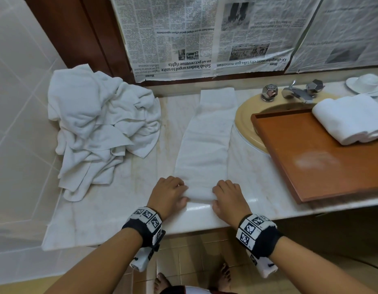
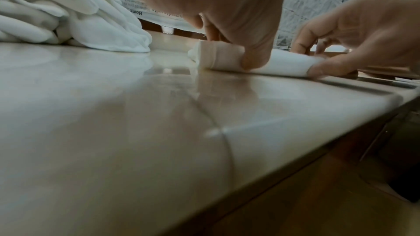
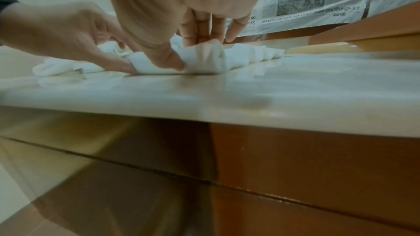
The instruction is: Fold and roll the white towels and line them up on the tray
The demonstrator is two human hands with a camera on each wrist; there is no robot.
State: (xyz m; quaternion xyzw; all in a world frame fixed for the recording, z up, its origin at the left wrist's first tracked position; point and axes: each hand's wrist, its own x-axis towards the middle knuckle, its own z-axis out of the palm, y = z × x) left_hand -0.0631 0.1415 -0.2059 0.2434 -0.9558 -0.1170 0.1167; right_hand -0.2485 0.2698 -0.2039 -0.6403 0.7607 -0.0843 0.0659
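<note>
A white towel folded into a long strip [image 1: 207, 136] lies on the marble counter, running from the back wall toward me. Its near end is turned into a small roll [image 1: 200, 194] [image 2: 279, 64] [image 3: 204, 56]. My left hand [image 1: 173, 193] [image 2: 229, 42] grips the roll's left end, thumb in front and fingers behind. At the right end my right hand [image 1: 227, 195] [image 3: 193, 42] grips it the same way. A brown wooden tray [image 1: 311, 166] sits over the sink at right, with one rolled towel [image 1: 349, 119] at its far corner.
A heap of crumpled white towels [image 1: 103, 128] fills the counter's left side. The yellow basin [image 1: 247, 115] and chrome tap [image 1: 294, 92] are behind the tray, a white cup and saucer [image 1: 366, 83] at far right. Newspaper [image 1: 205, 35] covers the wall. The counter edge [image 1: 183, 228] runs just under my wrists.
</note>
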